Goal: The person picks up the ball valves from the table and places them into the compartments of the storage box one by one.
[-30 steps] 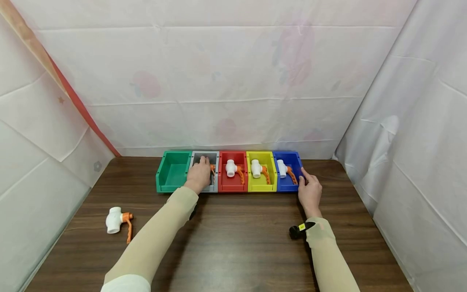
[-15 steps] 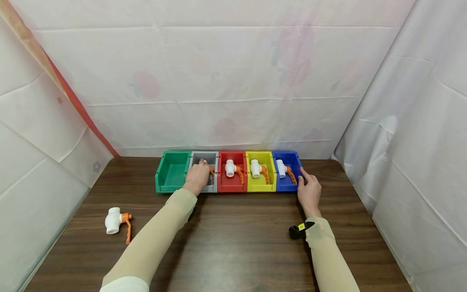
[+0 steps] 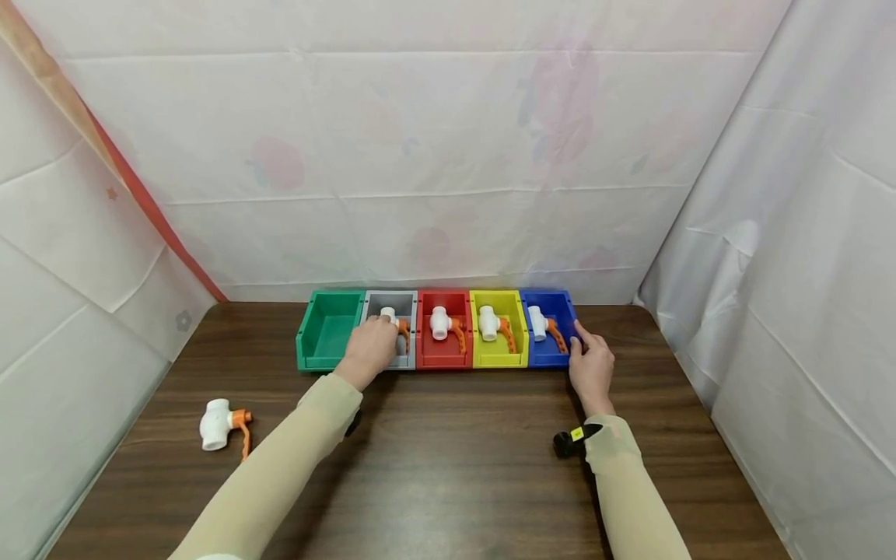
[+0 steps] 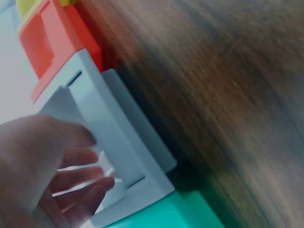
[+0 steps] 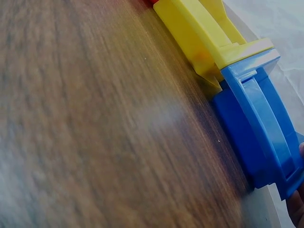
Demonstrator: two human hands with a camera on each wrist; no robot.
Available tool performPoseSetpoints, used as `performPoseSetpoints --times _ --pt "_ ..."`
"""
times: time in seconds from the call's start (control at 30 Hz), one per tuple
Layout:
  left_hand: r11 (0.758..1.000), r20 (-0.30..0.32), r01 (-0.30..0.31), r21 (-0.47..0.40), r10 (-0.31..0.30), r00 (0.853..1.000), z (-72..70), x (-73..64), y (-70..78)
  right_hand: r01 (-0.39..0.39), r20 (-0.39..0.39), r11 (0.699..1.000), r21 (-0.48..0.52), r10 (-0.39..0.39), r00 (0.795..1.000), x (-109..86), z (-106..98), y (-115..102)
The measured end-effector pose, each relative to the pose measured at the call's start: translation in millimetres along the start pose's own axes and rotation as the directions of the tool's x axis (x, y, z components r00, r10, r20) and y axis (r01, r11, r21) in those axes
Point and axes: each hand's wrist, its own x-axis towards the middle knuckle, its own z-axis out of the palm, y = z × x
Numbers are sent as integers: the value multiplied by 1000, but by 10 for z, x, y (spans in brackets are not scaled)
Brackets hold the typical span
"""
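Note:
Over the front of the grey bin (image 3: 409, 362), my left hand (image 3: 369, 350) has its fingers loosely bent, with nothing held in them. A white ball valve (image 3: 388, 313) with an orange lever lies in that bin, partly hidden by the hand. In the left wrist view the fingers (image 4: 78, 180) hang over the grey bin's opening, with a bit of white behind them. My right hand (image 3: 592, 373) pinches the right wall of the blue bin (image 3: 553, 359); in the right wrist view its fingers (image 5: 297, 209) show only at the edge.
Red (image 3: 445, 361), yellow (image 3: 500, 360) and blue bins each hold a similar valve. The green bin (image 3: 332, 362) stands at the row's left end. Another white valve (image 3: 215, 425) with an orange lever lies on the wooden table (image 3: 448, 467) at left. White cloth (image 3: 448, 155) hangs behind.
My left hand has drawn back toward the front left, out of the grey bin, and the valve there shows more. The right hand has stayed at the blue bin.

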Motion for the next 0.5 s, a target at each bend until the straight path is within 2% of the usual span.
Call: performPoseSetpoints --times 0.13,0.27,0.4,0.5 --pt "996 -36 -54 -70 52 998 -85 -136 -76 -4 3 1000 2 4 1000 -1 5 7" --pt "979 -71 -116 -169 105 992 -195 -319 -186 -4 5 1000 3 4 1000 5 6 10" --pt "959 -97 -125 -256 103 990 -313 -514 -352 -3 -2 1000 12 3 1000 9 5 15" --pt "953 -118 -115 -279 85 989 -393 -679 -498 -4 0 1000 11 4 1000 11 11 23"
